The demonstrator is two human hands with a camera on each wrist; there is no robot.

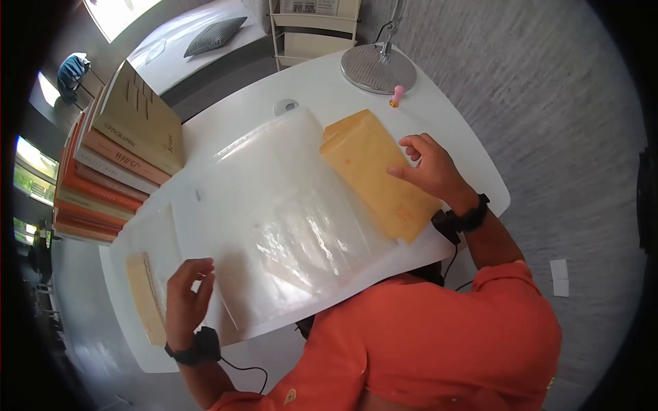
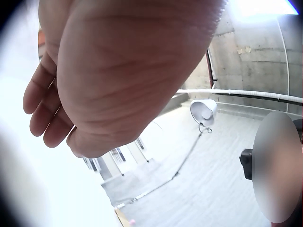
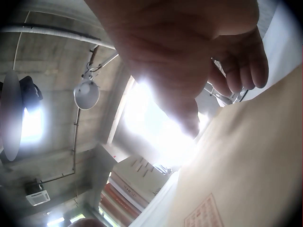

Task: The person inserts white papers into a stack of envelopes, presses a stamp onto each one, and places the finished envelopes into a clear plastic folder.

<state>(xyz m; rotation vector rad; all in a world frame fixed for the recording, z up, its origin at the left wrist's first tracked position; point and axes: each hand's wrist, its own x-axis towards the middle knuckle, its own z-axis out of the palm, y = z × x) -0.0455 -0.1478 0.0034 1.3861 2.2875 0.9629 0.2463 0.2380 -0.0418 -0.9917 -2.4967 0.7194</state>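
A large sheet of clear plastic (image 1: 274, 198) lies over the middle of the white table. On its right side rests a yellow-brown paper envelope (image 1: 373, 171), also visible in the right wrist view (image 3: 246, 156). My right hand (image 1: 435, 168) is over the envelope's right edge, fingers loosely bent, holding nothing; whether it touches the paper I cannot tell. My left hand (image 1: 187, 294) hovers by the plastic's lower left, fingers relaxed and empty. Just left of that hand lies a narrow tan paper piece (image 1: 144, 294), partly under clear plastic.
A row of upright books (image 1: 123, 144) stands at the left back. The round lamp base (image 1: 378, 67) is at the far right, with a small pink-handled object (image 1: 397, 96) beside it. A round grommet (image 1: 286, 106) sits near the back edge. Cables hang from both wrists.
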